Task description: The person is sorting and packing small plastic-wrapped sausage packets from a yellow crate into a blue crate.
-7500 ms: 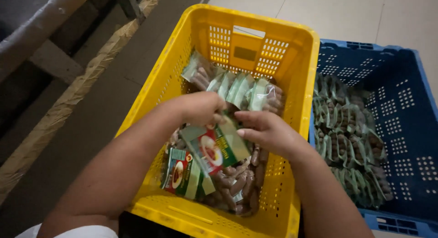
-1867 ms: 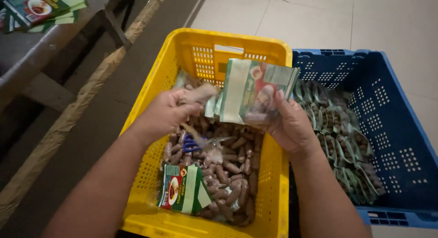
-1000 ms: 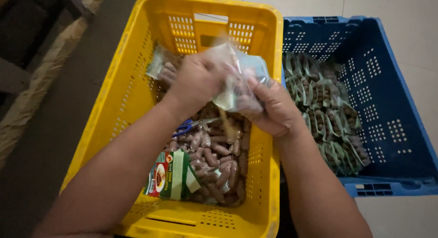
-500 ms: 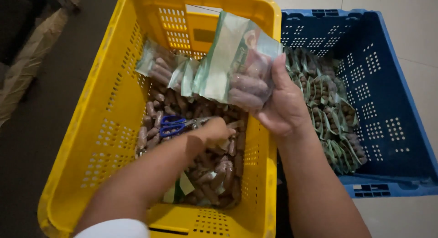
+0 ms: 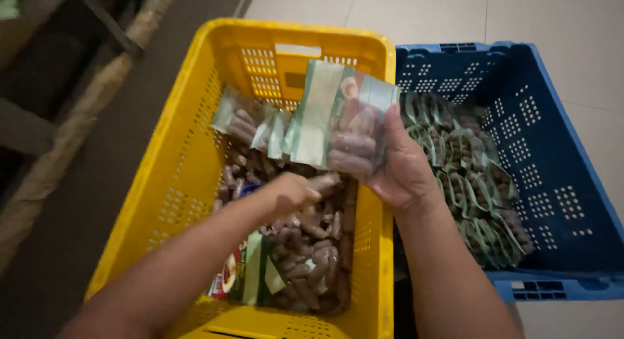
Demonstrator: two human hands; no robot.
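Over the yellow crate, the right hand fans gripped sausage packs upright; the left hand closes on another pack below.

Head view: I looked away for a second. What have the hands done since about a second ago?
The left hand let go of the clear sausage packets and dropped into the yellow plastic crate, closing on another packet. The right hand still holds the stack up. The blue plastic crate stays full alongside.
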